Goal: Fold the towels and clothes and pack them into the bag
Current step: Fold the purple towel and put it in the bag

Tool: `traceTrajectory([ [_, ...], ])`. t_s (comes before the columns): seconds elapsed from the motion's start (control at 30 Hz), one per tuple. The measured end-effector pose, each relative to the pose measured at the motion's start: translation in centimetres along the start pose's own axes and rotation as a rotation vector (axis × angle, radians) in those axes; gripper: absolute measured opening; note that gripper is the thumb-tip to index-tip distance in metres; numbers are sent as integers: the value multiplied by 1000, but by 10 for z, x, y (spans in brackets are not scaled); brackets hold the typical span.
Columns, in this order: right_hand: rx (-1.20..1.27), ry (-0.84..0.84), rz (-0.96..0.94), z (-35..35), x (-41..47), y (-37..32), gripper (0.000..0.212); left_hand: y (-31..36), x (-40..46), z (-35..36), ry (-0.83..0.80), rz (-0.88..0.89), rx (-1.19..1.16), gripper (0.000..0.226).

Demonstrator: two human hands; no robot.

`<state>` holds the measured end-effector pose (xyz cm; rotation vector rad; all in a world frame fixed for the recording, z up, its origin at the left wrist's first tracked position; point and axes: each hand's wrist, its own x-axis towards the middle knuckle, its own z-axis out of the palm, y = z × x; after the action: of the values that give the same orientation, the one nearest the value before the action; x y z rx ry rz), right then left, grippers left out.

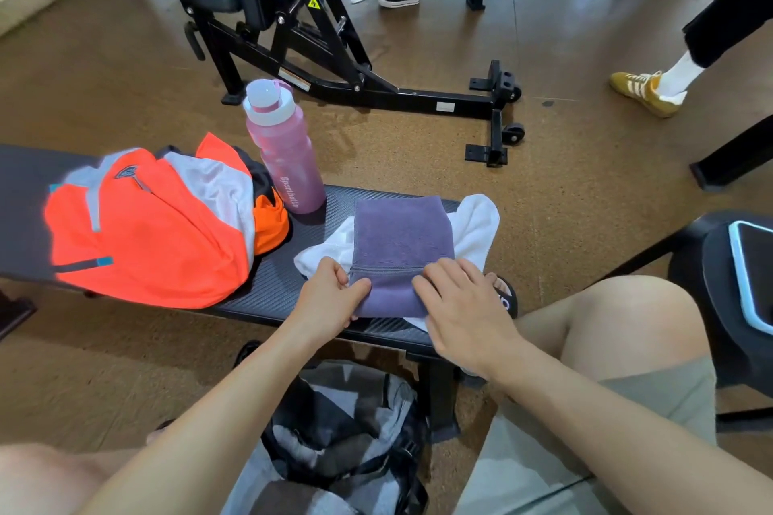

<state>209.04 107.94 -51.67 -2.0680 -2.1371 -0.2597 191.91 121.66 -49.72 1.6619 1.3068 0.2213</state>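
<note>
A folded purple towel lies on the black bench, on top of a white cloth. My left hand pinches the towel's near left corner between thumb and fingers. My right hand lies flat, its fingers pressing on the towel's near right edge. An orange and grey garment sits bunched on the bench to the left. On the floor between my knees, a grey and black bag stands open, holding dark and grey fabric.
A pink sport bottle stands on the bench behind the garment. A black gym machine is on the floor beyond. Other people's feet are at the back and right. A phone lies on a black seat at right.
</note>
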Motion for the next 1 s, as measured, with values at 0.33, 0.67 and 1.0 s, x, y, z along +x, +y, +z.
traceTrajectory([
  [0.33,128,-54,37,3,6,9,12,6,-17,-7,173,1048,945,38],
  [0.67,196,-60,78,-13,6,22,28,18,4,-28,59,972,915,16],
  [1.0,943,-76,625,-43,7,32,14,25,-13,-57,-222,638,364,11],
])
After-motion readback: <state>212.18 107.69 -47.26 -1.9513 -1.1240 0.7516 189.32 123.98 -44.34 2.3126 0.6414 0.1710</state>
